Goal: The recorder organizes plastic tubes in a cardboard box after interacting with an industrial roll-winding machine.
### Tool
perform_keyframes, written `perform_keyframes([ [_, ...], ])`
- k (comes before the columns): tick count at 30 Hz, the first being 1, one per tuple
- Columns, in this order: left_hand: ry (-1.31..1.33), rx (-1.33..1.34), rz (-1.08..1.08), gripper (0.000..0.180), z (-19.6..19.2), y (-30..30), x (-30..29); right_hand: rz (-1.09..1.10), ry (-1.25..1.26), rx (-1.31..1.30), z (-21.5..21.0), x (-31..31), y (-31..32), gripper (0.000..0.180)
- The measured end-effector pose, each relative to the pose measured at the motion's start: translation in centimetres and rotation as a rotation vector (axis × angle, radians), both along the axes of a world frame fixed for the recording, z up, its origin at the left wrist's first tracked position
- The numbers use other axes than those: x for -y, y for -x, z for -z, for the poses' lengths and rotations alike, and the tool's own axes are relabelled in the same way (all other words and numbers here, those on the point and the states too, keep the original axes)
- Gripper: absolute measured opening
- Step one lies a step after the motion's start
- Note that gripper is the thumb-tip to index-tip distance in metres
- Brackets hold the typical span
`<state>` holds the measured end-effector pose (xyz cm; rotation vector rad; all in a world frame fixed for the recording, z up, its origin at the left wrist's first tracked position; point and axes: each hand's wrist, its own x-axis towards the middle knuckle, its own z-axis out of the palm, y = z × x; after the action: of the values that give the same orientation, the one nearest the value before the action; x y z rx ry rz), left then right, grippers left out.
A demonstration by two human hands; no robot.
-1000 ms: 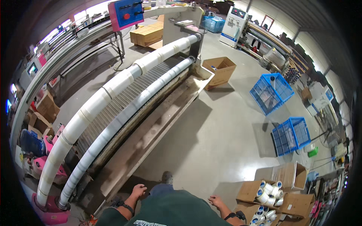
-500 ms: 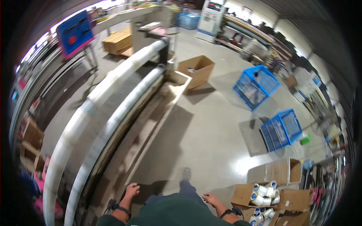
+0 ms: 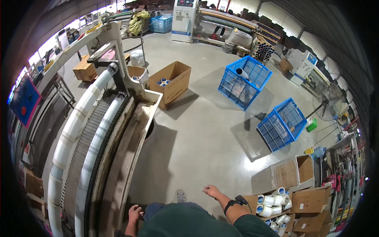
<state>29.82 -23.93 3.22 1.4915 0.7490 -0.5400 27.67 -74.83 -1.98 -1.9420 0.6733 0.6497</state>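
Observation:
My left hand (image 3: 135, 213) hangs low beside the near end of a long machine, its fingers loosely bent and somewhat apart. Nothing shows in it. Over the grey floor, my right hand (image 3: 212, 191) is held out in front of my body, fingers partly extended and nothing visible in them. A dark band with a small device (image 3: 235, 201) sits on the right forearm. Nearest to that arm is an open cardboard box of white rolls (image 3: 272, 204). The machine carries two long pale rollers (image 3: 97, 148) above a trough with a white edge (image 3: 138, 154).
Two blue plastic crates (image 3: 244, 85) (image 3: 281, 126) stand ahead to the right. An open carton (image 3: 170, 83) holding rolls is at the trough's far end. A long carton (image 3: 284, 173) lies at right, near a standing fan (image 3: 325, 102). A white machine cabinet (image 3: 182, 21) stands far ahead.
My view has turned to the right, so the machine and crates sit farther left. My right arm reaches farther forward, while my left hand sits lower in view.

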Motion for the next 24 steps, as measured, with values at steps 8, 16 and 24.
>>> perform_keyframes([
  [8, 0.097, 0.009, 0.001, 0.033, 3.2, -6.8, 0.7, -0.098, 0.032, 0.05, 1.7, -0.3, -5.7, 0.04],
  [16, 0.074, -0.089, 0.026, 0.02, 4.9, -15.3, 0.1, -0.176, 0.045, 0.0, -0.2, 0.2, -11.1, 0.033],
  [24, 0.238, 0.027, 0.093, 0.025, 6.2, -32.2, 2.8, 0.073, 0.017, -0.026, -3.5, 1.1, -20.9, 0.035],
])
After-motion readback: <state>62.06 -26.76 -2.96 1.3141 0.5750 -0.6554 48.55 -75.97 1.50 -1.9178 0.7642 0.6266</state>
